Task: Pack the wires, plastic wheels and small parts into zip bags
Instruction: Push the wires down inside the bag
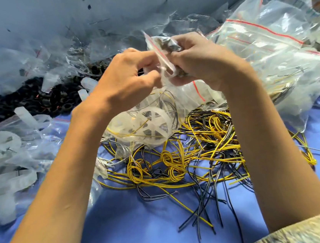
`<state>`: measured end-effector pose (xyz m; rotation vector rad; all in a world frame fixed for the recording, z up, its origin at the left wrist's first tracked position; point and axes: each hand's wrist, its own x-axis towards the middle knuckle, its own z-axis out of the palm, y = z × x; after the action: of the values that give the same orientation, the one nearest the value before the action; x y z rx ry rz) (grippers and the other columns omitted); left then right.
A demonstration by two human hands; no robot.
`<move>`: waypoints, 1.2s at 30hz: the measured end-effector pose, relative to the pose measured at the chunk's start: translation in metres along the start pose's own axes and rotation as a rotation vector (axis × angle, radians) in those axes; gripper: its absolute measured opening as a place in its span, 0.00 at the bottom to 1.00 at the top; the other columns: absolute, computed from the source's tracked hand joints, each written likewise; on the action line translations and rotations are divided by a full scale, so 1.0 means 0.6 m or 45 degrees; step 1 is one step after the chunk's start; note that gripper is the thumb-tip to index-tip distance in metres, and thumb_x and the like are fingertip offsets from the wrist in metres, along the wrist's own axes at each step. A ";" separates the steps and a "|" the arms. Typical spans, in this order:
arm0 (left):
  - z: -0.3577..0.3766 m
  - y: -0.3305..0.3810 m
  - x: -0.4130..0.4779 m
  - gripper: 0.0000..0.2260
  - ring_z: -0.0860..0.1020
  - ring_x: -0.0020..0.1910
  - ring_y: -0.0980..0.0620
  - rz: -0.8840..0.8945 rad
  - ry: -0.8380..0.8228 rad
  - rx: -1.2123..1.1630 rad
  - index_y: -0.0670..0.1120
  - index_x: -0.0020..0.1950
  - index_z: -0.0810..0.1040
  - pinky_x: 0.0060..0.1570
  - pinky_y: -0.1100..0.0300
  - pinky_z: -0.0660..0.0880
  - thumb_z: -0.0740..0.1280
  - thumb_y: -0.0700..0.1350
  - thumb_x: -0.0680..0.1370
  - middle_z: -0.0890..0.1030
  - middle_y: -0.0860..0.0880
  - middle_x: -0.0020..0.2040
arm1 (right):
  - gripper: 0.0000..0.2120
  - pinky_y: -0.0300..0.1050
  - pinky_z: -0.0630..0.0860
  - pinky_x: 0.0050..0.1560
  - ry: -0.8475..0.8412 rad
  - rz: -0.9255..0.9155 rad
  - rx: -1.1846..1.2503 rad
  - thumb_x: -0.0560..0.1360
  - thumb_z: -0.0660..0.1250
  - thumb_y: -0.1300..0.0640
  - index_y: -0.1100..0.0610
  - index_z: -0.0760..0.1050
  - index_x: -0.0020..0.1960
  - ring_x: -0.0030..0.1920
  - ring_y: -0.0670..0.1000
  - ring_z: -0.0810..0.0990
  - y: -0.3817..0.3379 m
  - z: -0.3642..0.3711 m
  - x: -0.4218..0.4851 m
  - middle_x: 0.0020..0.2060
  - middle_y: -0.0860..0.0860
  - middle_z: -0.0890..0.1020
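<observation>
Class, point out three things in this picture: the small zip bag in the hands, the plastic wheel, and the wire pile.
small zip bag (pixel 158 49), head view, on its red-lined zip strip.
plastic wheel (pixel 152 124), head view, near its hub.
wire pile (pixel 167 158), head view, on a coiled yellow wire.

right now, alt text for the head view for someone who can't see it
The left hand and right hand pinch the top of a clear zip bag holding white plastic wheels. Below it lies a tangle of yellow and black wires on a blue surface, with more bags around.
</observation>
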<state>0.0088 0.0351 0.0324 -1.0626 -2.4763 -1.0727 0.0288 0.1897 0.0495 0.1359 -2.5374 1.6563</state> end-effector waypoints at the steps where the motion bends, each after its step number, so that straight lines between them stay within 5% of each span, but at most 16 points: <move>1: -0.001 0.001 -0.001 0.08 0.72 0.45 0.56 -0.004 0.009 -0.013 0.43 0.39 0.80 0.49 0.63 0.68 0.62 0.44 0.67 0.79 0.47 0.41 | 0.06 0.36 0.75 0.28 -0.012 0.013 -0.030 0.80 0.59 0.61 0.59 0.75 0.49 0.26 0.43 0.72 0.002 0.001 0.001 0.35 0.55 0.73; 4: -0.001 0.007 -0.002 0.08 0.75 0.38 0.54 -0.006 -0.001 -0.124 0.40 0.38 0.77 0.43 0.60 0.70 0.61 0.42 0.67 0.80 0.46 0.35 | 0.06 0.37 0.73 0.27 -0.036 0.103 -0.129 0.80 0.59 0.61 0.59 0.74 0.49 0.23 0.44 0.72 0.006 0.001 0.003 0.31 0.57 0.74; 7: 0.000 0.010 -0.002 0.04 0.78 0.37 0.48 -0.025 -0.054 -0.250 0.46 0.36 0.74 0.41 0.57 0.74 0.60 0.41 0.66 0.79 0.42 0.34 | 0.09 0.36 0.68 0.29 -0.165 0.200 -0.297 0.75 0.59 0.69 0.62 0.75 0.50 0.31 0.53 0.75 0.011 -0.006 0.000 0.38 0.68 0.74; 10: -0.001 0.010 -0.001 0.04 0.72 0.33 0.51 -0.058 -0.053 -0.281 0.49 0.36 0.71 0.38 0.58 0.70 0.59 0.41 0.66 0.75 0.44 0.32 | 0.10 0.35 0.75 0.32 -0.365 0.188 -0.283 0.74 0.60 0.71 0.60 0.77 0.48 0.37 0.50 0.76 0.008 -0.012 -0.009 0.38 0.57 0.75; 13: -0.005 0.011 -0.002 0.03 0.68 0.36 0.51 -0.049 0.000 -0.291 0.47 0.39 0.71 0.39 0.55 0.67 0.59 0.41 0.67 0.72 0.47 0.34 | 0.08 0.32 0.71 0.34 -0.575 0.035 -0.243 0.76 0.63 0.68 0.57 0.75 0.43 0.36 0.48 0.70 0.001 -0.022 -0.024 0.37 0.56 0.70; 17: -0.005 0.024 -0.006 0.05 0.67 0.35 0.42 0.041 0.016 -0.265 0.40 0.41 0.72 0.34 0.55 0.66 0.60 0.40 0.67 0.71 0.36 0.37 | 0.15 0.32 0.67 0.25 -0.498 0.035 -0.649 0.71 0.61 0.72 0.53 0.76 0.36 0.30 0.46 0.70 0.001 -0.029 -0.024 0.29 0.51 0.72; 19: 0.000 0.037 -0.008 0.05 0.68 0.33 0.43 0.101 -0.014 -0.276 0.40 0.41 0.71 0.34 0.59 0.64 0.60 0.38 0.67 0.72 0.39 0.36 | 0.16 0.36 0.67 0.24 -0.364 0.024 -0.912 0.68 0.57 0.70 0.53 0.75 0.31 0.28 0.47 0.70 0.001 -0.024 -0.016 0.26 0.50 0.72; 21: 0.002 0.049 -0.007 0.04 0.70 0.33 0.59 0.174 -0.016 -0.283 0.43 0.41 0.71 0.37 0.66 0.66 0.61 0.37 0.67 0.73 0.54 0.34 | 0.10 0.49 0.76 0.36 -0.334 -0.084 -0.889 0.68 0.62 0.64 0.54 0.81 0.41 0.36 0.59 0.76 -0.004 -0.015 -0.011 0.36 0.61 0.79; 24: -0.007 0.056 -0.006 0.07 0.70 0.36 0.64 0.237 0.016 -0.276 0.46 0.41 0.71 0.39 0.73 0.66 0.61 0.36 0.67 0.73 0.58 0.34 | 0.29 0.62 0.74 0.48 -0.385 -0.172 -0.711 0.62 0.68 0.46 0.68 0.75 0.54 0.45 0.65 0.76 -0.020 -0.008 -0.020 0.50 0.69 0.76; 28: -0.024 0.046 -0.007 0.05 0.69 0.36 0.62 0.229 0.043 -0.183 0.48 0.39 0.72 0.38 0.69 0.66 0.62 0.39 0.67 0.72 0.55 0.35 | 0.08 0.44 0.66 0.34 -0.512 -0.248 -0.647 0.72 0.72 0.53 0.54 0.76 0.37 0.33 0.45 0.69 -0.013 -0.014 -0.023 0.32 0.52 0.74; 31: -0.033 0.041 -0.009 0.03 0.67 0.36 0.60 0.242 0.084 -0.085 0.45 0.41 0.73 0.40 0.65 0.65 0.64 0.41 0.68 0.71 0.54 0.36 | 0.12 0.38 0.70 0.35 -0.603 -0.210 -0.781 0.71 0.72 0.51 0.41 0.75 0.32 0.31 0.39 0.71 -0.019 -0.007 -0.028 0.29 0.40 0.77; 36: -0.033 0.057 -0.010 0.05 0.67 0.39 0.58 0.327 0.155 -0.090 0.44 0.42 0.71 0.42 0.66 0.64 0.62 0.44 0.69 0.68 0.57 0.37 | 0.09 0.41 0.63 0.32 -0.439 -0.299 -0.625 0.70 0.73 0.60 0.59 0.74 0.36 0.32 0.44 0.65 -0.025 -0.004 -0.032 0.30 0.50 0.69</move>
<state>0.0358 0.0337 0.0617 -1.2555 -2.1521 -1.1145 0.0499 0.1862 0.0612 0.6932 -2.9461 0.9578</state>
